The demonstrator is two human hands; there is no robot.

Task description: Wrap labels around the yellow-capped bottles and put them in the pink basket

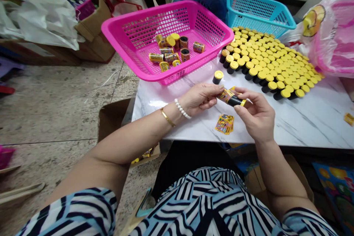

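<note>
My right hand grips a small black canister by its yellow-capped end, holding it tilted above the marble-patterned table. A shiny yellow-orange printed label covers the canister's other end, and my left hand pinches the label's edge. A small pile of similar flat labels lies on the table just below my hands. Behind them, one yellow-capped black canister stands upright by itself.
Several yellow-capped canisters stand packed in rows at the right. A pink basket at the back left holds several labelled canisters. Behind stands a blue basket. A plastic bag sits at the far right.
</note>
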